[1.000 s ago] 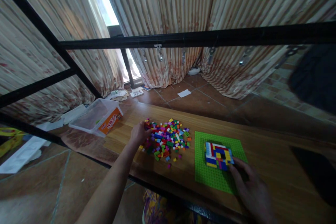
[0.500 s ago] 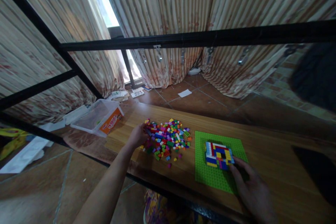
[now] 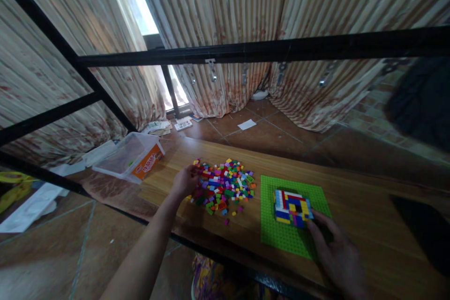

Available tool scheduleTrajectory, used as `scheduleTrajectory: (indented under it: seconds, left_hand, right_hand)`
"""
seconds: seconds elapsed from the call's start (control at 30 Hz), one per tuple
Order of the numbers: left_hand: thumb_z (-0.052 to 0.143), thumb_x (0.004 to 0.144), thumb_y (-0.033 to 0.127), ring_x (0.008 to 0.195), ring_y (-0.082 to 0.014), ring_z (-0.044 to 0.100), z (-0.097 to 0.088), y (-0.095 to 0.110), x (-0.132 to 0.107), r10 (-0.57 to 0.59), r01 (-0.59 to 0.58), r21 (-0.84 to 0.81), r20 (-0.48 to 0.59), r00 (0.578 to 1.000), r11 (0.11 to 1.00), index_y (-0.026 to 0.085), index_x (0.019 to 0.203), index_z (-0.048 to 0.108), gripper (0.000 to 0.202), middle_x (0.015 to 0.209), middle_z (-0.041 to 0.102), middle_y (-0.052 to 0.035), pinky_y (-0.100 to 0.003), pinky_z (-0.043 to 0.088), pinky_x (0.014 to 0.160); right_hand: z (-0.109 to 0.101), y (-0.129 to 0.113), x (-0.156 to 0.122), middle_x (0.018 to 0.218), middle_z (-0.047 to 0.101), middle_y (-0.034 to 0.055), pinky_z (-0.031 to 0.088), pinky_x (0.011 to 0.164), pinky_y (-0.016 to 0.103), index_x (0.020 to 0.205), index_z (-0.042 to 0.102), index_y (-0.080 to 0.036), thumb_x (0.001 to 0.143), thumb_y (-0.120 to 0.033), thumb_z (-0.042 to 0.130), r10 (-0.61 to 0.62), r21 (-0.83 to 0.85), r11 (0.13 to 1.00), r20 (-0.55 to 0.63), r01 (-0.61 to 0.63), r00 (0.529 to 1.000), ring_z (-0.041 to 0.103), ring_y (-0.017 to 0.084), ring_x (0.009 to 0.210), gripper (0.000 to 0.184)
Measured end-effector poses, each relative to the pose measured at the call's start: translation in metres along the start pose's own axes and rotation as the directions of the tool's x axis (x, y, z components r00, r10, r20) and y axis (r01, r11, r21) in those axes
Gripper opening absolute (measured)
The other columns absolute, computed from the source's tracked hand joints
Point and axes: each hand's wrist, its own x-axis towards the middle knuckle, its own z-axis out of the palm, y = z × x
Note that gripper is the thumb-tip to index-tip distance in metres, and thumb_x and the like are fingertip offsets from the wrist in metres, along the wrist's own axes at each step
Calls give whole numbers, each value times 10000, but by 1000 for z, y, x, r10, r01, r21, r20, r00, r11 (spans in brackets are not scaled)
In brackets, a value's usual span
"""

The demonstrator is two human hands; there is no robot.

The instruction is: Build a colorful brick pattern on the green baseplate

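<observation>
A heap of loose toy bricks (image 3: 225, 185) in many colours lies on the wooden table. At its left edge is my left hand (image 3: 185, 181), fingers curled down among the bricks; whatever is between the fingertips is hidden. To the right, a green baseplate (image 3: 272, 234) carries a small block build (image 3: 292, 208) of blue, yellow, red and white bricks, with a dark gap near its middle. My right hand (image 3: 335, 248) grips the right corner of this build between thumb and fingers, the palm over the baseplate's right edge.
A clear plastic box (image 3: 121, 168) with an orange label stands at the table's left end. A dark flat object (image 3: 418, 225) lies on the right. A black metal bar (image 3: 246, 52) crosses beyond the table, before striped curtains (image 3: 225, 9). Papers (image 3: 246, 124) lie on the tiled floor.
My left hand stays at the left edge of the heap, with only a slight shift of its fingers. My right hand and the block build look the same; the view has moved very slightly.
</observation>
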Motion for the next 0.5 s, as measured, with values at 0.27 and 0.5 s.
scheduleTrajectory:
  seconds: [0.27,0.5]
  left_hand:
    - [636,695,167,1030,-255,628,0,2,-15,201,-207,133,56,978,969,174,1228,617,533,1138,686,-100,-315,481,867]
    - [617,723,186,1134,-282,585,15,2,-19,207,-196,222,-31,978,955,191,1242,602,519,1223,648,-112,-372,455,961]
  right_hand:
    - [0,-1,0,1126,710,79,556,809,376,1139,651,-243,848,-630,479,54,16,998,9,-54,999,690,263,957,514]
    - [1,1,0,1113,712,76,530,893,410,1134,650,-241,848,-620,491,23,38,999,10,-23,1000,681,269,988,500]
